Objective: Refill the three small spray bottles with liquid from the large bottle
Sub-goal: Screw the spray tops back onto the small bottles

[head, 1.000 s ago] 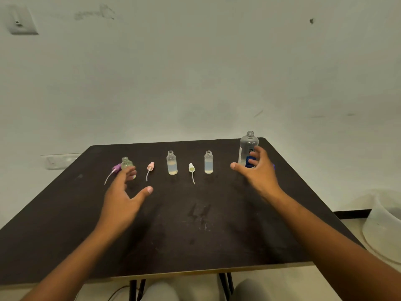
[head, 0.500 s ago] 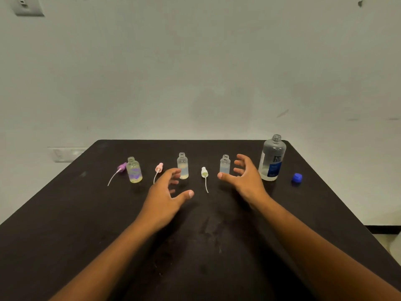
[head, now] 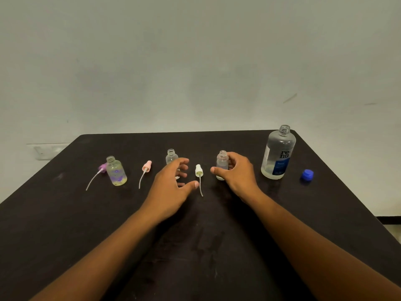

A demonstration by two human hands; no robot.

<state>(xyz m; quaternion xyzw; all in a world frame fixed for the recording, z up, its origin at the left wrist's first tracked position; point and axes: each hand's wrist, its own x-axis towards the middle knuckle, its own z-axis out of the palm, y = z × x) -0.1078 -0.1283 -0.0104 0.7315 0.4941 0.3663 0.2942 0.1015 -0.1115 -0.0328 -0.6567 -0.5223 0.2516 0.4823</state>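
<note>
The left hand is held with fingers spread, gripping nothing, just before the middle small bottle. The right small bottle is clasped by the right hand. A white spray head lies between them. Farther right stands the uncapped large bottle, with a blue cap beside it.

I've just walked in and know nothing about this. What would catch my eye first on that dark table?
Two bare arms reach in over the dark table: the right hand curls round the rightmost small bottle, while the left hand hovers with fingers spread before the middle small bottle. At the far right stands the large bottle, uncapped, its blue cap lying beside it. Three spray tops with thin tubes lie loose between the small bottles.
</note>
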